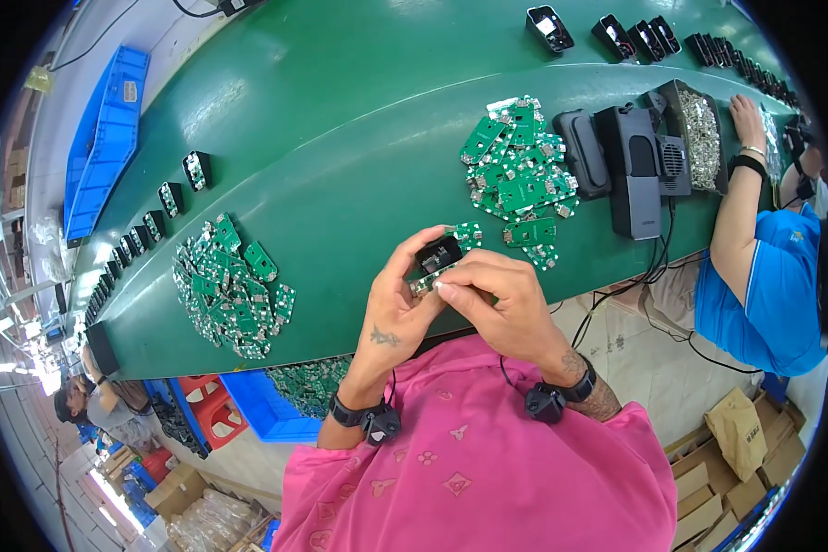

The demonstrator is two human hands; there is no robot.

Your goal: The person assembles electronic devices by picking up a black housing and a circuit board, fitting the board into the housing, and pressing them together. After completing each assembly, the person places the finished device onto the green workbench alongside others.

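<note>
Just above the table's near edge, my left hand (394,299) is wrapped round a small black plastic housing (439,255), its open side facing up. My right hand (506,299) comes in from the right, thumb and forefinger pinched on a small green circuit board (423,283) at the housing's near side. The fingers partly cover this board, so I cannot tell whether it sits inside the housing or only against it. Right behind my fingers lies another green circuit board (467,235) on the table.
Loose circuit boards form a left pile (235,290) and a right pile (520,166). Black housings (170,200) line the far left; more housings (614,39) stand at the back right. Dark speakers (633,170) and a parts bin (699,133) are beside a co-worker in blue (764,276).
</note>
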